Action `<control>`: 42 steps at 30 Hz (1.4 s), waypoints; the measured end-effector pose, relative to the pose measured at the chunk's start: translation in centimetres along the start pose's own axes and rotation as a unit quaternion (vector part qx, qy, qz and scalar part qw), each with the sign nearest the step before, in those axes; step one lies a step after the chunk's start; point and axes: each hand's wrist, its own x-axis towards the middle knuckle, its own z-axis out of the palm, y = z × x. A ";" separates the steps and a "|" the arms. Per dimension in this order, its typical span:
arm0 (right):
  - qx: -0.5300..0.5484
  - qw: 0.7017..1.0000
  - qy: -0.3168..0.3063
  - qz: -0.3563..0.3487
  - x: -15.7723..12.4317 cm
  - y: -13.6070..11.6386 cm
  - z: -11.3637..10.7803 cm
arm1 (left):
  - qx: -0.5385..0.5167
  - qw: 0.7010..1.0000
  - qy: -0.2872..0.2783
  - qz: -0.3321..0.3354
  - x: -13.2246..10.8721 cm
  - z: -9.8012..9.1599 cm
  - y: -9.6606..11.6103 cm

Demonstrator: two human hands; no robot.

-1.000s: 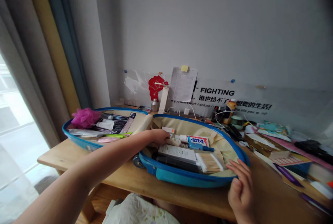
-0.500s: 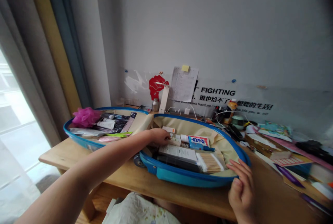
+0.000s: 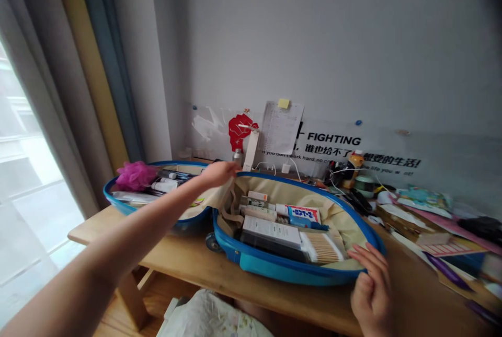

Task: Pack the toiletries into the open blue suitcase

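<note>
A blue suitcase (image 3: pixel 274 272) lies spread open on the wooden table, with beige lining in both halves. My left hand (image 3: pixel 220 173) is closed above the hinge side between the halves. A beige strap (image 3: pixel 234 202) runs down from its fingers into the right half. At the right end my right hand (image 3: pixel 372 286) grips the rim, fingers over the inner side and thumb outside. In the right half are a toothpaste box (image 3: pixel 304 213), a blue tube (image 3: pixel 308 223), a white printed box (image 3: pixel 271 231) and a pack of cotton swabs (image 3: pixel 322 247).
A pink bath puff (image 3: pixel 136 175) and white tubes (image 3: pixel 165 185) lie in the left half, partly behind my forearm. Papers, pens and a bottle (image 3: pixel 354 165) clutter the table's right side. A white lamp (image 3: pixel 251 150) stands behind the suitcase.
My left hand has risen out of the right half and moved left to the hinge, with the strap now stretched up to it. My right hand stays on the rim.
</note>
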 end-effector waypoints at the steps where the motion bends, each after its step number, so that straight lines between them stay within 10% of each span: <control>1: 0.000 1.000 -0.001 0.000 0.0 0.0 0.0 | 0.011 0.999 0.002 -0.031 -0.2 -0.4 -2.1; 8: 0.006 1.000 0.005 0.002 0.0 0.1 0.1 | 0.093 0.974 -0.090 -0.184 -5.3 0.5 -15.2; 15: -0.006 1.000 0.003 -0.003 0.0 0.0 0.0 | 0.133 0.961 -0.142 -0.195 -7.5 2.1 -18.8; 33: -0.005 1.000 0.008 0.000 0.0 0.0 0.0 | 0.150 0.966 -0.131 -0.163 -7.7 1.0 -18.4; 42: 0.001 1.000 0.009 0.000 -0.1 0.2 0.2 | 0.021 0.999 -0.034 0.026 -3.6 -3.0 -6.3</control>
